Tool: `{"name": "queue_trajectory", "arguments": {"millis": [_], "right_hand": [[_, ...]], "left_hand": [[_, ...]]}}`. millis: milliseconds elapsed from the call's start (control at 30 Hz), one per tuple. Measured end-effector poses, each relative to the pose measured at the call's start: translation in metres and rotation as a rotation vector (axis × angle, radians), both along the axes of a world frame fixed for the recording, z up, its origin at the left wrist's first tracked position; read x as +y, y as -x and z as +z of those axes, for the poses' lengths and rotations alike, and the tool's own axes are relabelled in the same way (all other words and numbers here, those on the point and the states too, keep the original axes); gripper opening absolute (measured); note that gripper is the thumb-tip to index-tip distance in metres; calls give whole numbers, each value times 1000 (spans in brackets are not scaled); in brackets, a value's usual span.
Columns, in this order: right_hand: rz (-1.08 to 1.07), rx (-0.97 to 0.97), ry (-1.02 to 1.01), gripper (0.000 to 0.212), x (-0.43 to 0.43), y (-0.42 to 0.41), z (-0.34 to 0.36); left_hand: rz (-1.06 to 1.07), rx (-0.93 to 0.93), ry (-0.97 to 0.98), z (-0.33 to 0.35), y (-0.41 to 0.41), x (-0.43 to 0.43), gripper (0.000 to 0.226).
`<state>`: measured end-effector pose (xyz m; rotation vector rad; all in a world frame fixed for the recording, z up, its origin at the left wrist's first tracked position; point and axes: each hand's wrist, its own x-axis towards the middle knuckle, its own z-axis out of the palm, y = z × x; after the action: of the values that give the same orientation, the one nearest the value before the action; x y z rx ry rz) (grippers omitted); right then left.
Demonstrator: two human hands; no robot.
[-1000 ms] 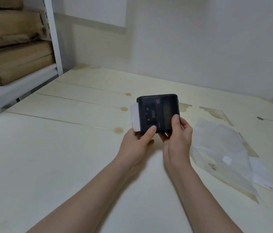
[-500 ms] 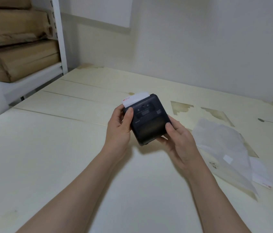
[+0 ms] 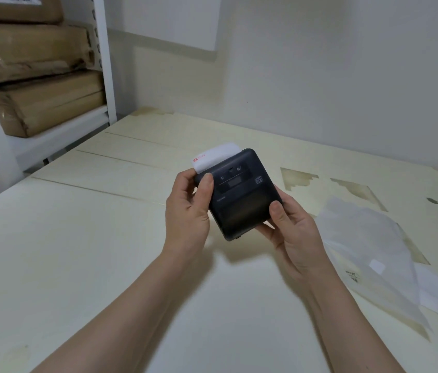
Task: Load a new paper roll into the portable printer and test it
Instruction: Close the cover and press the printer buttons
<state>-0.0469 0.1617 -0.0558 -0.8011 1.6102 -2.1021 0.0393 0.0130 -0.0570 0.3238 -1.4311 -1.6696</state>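
Note:
A small black portable printer [image 3: 240, 193] is held above the table between both hands, its top face with a small display turned toward me. A white strip of paper [image 3: 214, 155] with a red mark at its corner sticks out of the printer's far end. My left hand [image 3: 188, 208] grips the printer's left side, thumb lying on the top face near the buttons. My right hand [image 3: 292, 230] supports the right side from below, thumb on the lid's edge.
The cream table [image 3: 78, 251] has stains and peeled patches at the far right. A translucent plastic bag [image 3: 368, 254] and a white slip [image 3: 433, 292] lie to the right. Wrapped brown parcels [image 3: 37, 84] fill a white shelf at the left.
The printer has been turned from upright, its back facing me, to lying tilted with its top face up. The paper strip now points away, and my left thumb has moved onto the top.

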Motion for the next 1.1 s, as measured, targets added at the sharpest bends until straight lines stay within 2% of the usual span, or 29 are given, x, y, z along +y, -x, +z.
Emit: {"name": "queue_trajectory", "arguments": {"millis": [133, 267, 333, 367, 467, 633, 800, 933, 1100], "right_hand": [[-14, -52, -7, 46, -9, -4, -1], [22, -277, 73, 72, -18, -6, -1], [71, -324, 13, 79, -20, -9, -5], [78, -303, -36, 79, -21, -12, -8], [9, -266, -42, 57, -23, -12, -7], [-92, -337, 135, 40, -13, -2, 6], [-51, -299, 79, 49, -13, -2, 5], [-140, -294, 67, 61, -7, 5, 6], [-240, -295, -15, 73, -2, 7, 7]], "left_hand": [[20, -61, -94, -4, 4, -2, 27], [-8, -65, -301, -4, 8, -1, 30], [-38, -46, -380, -4, 9, 0, 34], [-50, -62, -395, -4, 9, -1, 37], [-143, -115, -428, -6, 9, -3, 52], [-325, -148, -381, -7, 10, -7, 80], [-440, -227, -276, -10, 10, -4, 102], [-379, -231, -230, -4, 7, -13, 94], [-542, -337, -151, -1, -1, -15, 76]]}}
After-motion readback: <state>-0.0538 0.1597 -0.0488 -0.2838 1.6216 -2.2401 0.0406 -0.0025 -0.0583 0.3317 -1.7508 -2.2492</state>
